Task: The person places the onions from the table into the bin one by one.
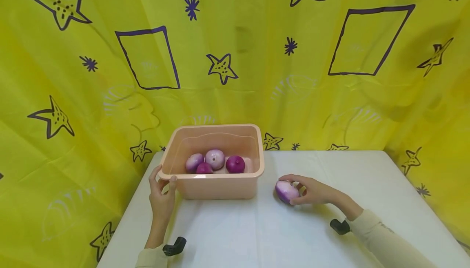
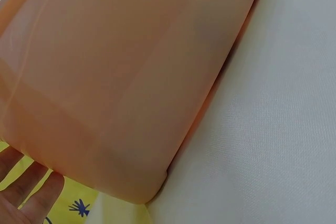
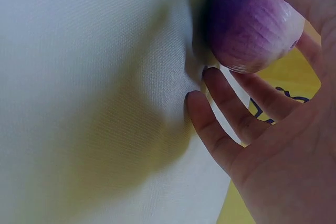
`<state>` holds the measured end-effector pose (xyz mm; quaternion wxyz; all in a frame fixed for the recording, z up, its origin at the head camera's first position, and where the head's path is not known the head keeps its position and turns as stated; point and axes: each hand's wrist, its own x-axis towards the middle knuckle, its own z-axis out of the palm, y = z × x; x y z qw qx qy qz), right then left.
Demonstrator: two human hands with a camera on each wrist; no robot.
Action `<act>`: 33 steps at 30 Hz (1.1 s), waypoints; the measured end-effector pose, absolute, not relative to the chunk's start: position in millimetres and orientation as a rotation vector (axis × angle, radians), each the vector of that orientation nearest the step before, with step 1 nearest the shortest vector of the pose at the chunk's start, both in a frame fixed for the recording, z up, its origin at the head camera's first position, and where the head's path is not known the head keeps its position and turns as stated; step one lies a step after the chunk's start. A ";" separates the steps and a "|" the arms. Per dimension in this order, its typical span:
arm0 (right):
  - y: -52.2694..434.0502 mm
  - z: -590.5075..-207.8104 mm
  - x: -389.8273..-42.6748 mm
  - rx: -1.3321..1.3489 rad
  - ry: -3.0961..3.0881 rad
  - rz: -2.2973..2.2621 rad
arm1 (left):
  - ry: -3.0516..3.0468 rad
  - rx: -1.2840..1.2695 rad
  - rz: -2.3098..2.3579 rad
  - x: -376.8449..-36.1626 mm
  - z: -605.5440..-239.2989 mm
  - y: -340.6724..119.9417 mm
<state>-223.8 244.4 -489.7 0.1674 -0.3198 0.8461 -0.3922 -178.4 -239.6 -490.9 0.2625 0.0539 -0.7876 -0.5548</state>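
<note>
Onion in hand: a purple-and-white onion (image 1: 286,191) lies on the white tablecloth (image 1: 279,235), to the right of the basin and just clear of its front right corner; the right wrist view shows the onion (image 3: 252,22) resting against the cloth.
Right hand: the right hand (image 1: 312,190) curls round the onion from its right side, the thumb arching over the top and the fingers (image 3: 220,129) partly bent beneath and beside it, fingertips on the cloth.
Basin: a peach plastic basin (image 1: 216,188) stands on the cloth near the table's back left; its near wall (image 2: 121,82) fills the left wrist view.
Basin contents: four onions lie together on the basin floor: a pale one (image 1: 193,162) at left, a pale one (image 1: 215,158) behind centre, a small dark one (image 1: 204,169) in front, and a dark magenta one (image 1: 235,164) at right.
Left hand: the left hand (image 1: 161,196) holds the basin's front left corner, thumb hooked on the rim and fingers (image 2: 31,192) fairly straight along the outer wall.
In the way: the basin's right wall and rim stand between the onion in hand and the onions inside.
Wrist mounts: a black mount sits at each wrist, left (image 1: 174,246) and right (image 1: 339,226), by cream sleeves.
Backdrop: a yellow curtain (image 1: 330,96) printed with dark stars and rectangles hangs behind and on both sides of the table.
</note>
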 end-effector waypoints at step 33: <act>257.1 -394.9 -261.4 -0.922 2.727 -1.154 | -2.111 0.135 -1.471 -177.3 -493.5 -239.9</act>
